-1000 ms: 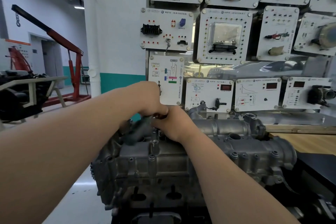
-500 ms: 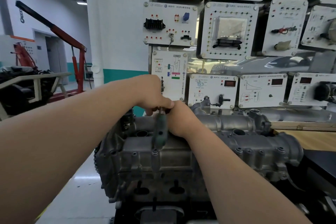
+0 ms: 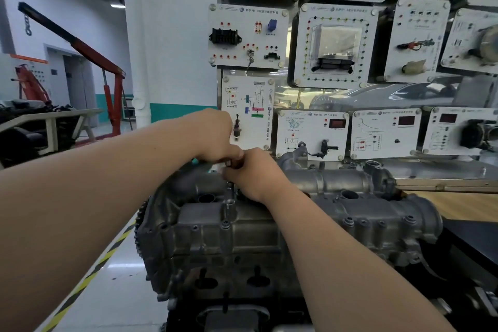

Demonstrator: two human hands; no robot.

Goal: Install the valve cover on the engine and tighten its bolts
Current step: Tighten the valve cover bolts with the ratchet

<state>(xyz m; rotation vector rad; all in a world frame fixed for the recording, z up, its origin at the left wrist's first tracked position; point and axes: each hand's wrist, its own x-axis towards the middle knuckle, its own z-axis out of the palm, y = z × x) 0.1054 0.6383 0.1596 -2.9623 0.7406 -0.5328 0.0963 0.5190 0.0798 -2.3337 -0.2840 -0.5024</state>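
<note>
- Head camera looks down two bare forearms that meet over the valve cover (image 3: pixel 336 213), which sits on top of the engine (image 3: pixel 229 256) in the lower middle of the frame.
- The left hand (image 3: pixel 217 140) comes in from the left edge with its fingers curled downward. It grips the handle of a socket wrench (image 3: pixel 228 191), and a sliver of teal grip shows just under the palm.
- The right hand (image 3: pixel 256 172) reaches up from the lower right and touches the left hand, its fingers curled round the wrench's dark head.
- From between the hands the wrench's metal shaft drops straight down to a boss at the left end of the cover.
- A row of small bolts (image 3: pixel 347 221) lines the cover's front edge to the right of centre. Whether they are seated I cannot tell.
- A wooden table (image 3: pixel 463 206) shows at the right edge behind the engine.
- White training panels (image 3: pixel 334 43) with wiring diagrams, sockets and red displays fill the upper right of the frame.
- At upper left a red engine hoist (image 3: pixel 94 54) stands beyond a white pipe (image 3: pixel 134 35).
- A yellow and black floor stripe (image 3: pixel 89 275) runs along the lower left.
</note>
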